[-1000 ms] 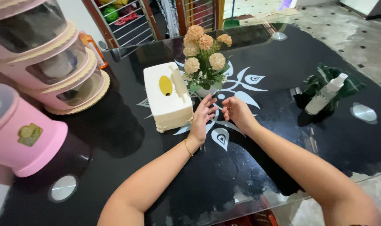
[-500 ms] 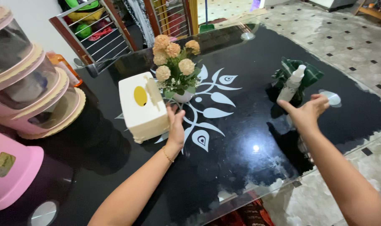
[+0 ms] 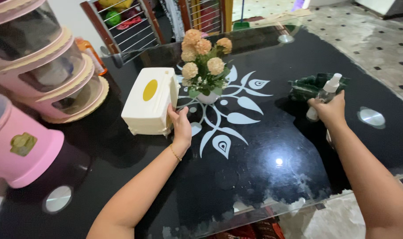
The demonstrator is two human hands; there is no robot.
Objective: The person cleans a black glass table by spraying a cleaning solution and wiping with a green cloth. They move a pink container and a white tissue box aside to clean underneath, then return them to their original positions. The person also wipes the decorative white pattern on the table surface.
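My left hand (image 3: 181, 123) grips the near right edge of a cream tissue box (image 3: 148, 101) with a yellow oval on top, tilting it up off the black glass table (image 3: 254, 163). My right hand (image 3: 330, 110) is wrapped around a white spray bottle (image 3: 326, 93), whose nozzle sticks up above my fingers. Just behind the bottle lies a dark green cloth (image 3: 312, 85). A small white pot of peach artificial flowers (image 3: 204, 64) stands between the two hands, on the white floral pattern in the middle of the table.
A stack of pink and cream lidded containers (image 3: 46, 66) and a pink dispenser (image 3: 20, 141) stand at the table's left. An orange bottle (image 3: 91, 53) sits behind them. Wooden racks (image 3: 122, 26) stand past the far edge; tiled floor (image 3: 378, 40) lies to the right.
My right hand reached right and closed on the spray bottle. My left hand took hold of the tissue box and tipped it up, shifting it left.
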